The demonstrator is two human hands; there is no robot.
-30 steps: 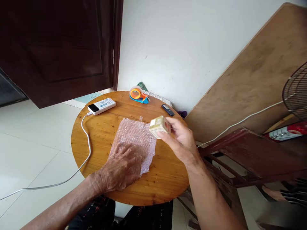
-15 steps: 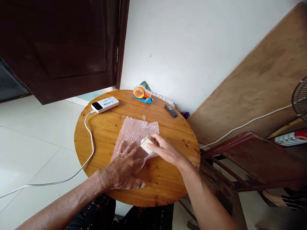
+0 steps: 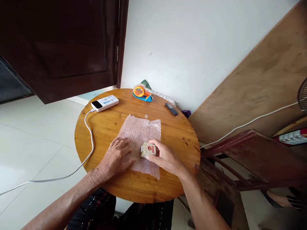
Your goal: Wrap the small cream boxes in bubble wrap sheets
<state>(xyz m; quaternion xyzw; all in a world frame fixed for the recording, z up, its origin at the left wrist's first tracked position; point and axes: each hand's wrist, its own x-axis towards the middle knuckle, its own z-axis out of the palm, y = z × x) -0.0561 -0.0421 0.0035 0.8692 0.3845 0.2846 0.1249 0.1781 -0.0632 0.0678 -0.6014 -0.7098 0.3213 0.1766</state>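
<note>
A pinkish sheet of bubble wrap (image 3: 141, 129) lies spread on the round wooden table (image 3: 105, 127). My right hand (image 3: 165, 158) grips a small cream box (image 3: 148, 149) with a red round mark between thumb and fingers, over the right part of the wrap. Whether the box rests on the wrap or hangs just above it, I cannot tell. My left hand (image 3: 117, 156) lies open, palm down, across the wrap's left edge and the wood beside it.
Toward the back stands an orange and blue tape dispenser (image 3: 142, 92). A dark, partly blurred object (image 3: 171, 109) lies right of it. At the left is a white power bank (image 3: 105, 103) with a white cable (image 3: 92, 140) running off the table. A reddish wooden chair (image 3: 254, 159) stands right.
My right hand has turned the box so another face shows and brought it over the wrap. My left hand has slid left, and the wrap's near edge now lies flatter.
</note>
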